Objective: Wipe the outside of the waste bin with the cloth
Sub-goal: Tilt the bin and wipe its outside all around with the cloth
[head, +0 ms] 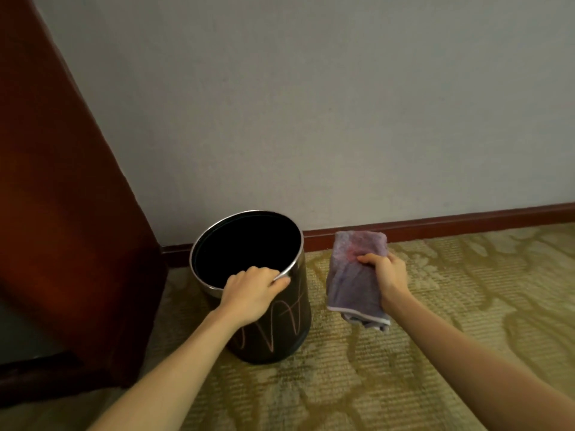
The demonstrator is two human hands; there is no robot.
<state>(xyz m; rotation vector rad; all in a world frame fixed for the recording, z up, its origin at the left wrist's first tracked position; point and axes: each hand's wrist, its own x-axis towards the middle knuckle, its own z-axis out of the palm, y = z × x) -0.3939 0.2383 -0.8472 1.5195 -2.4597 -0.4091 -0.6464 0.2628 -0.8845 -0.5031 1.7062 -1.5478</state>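
- The waste bin point(280, 318), dark with pale zigzag lines on its side and a silver rim, stands upright on the patterned carpet point(435, 353), close to the wall point(311, 104) and its red-brown baseboard point(435, 222).
- The left hand point(252, 295) grips the near edge of the rim, fingers curled over the metal lip, thumb hidden from here.
- The right hand point(387, 276) holds the cloth point(354, 275), a folded purple-grey piece with a pink patch, thumb pinching across its front; it hangs just beside the bin's right side, not touching it.
- To the left, dark wooden furniture point(62, 213) crowds in near the bin.
- On the right and toward the camera, open carpet runs well out along the baseboard.
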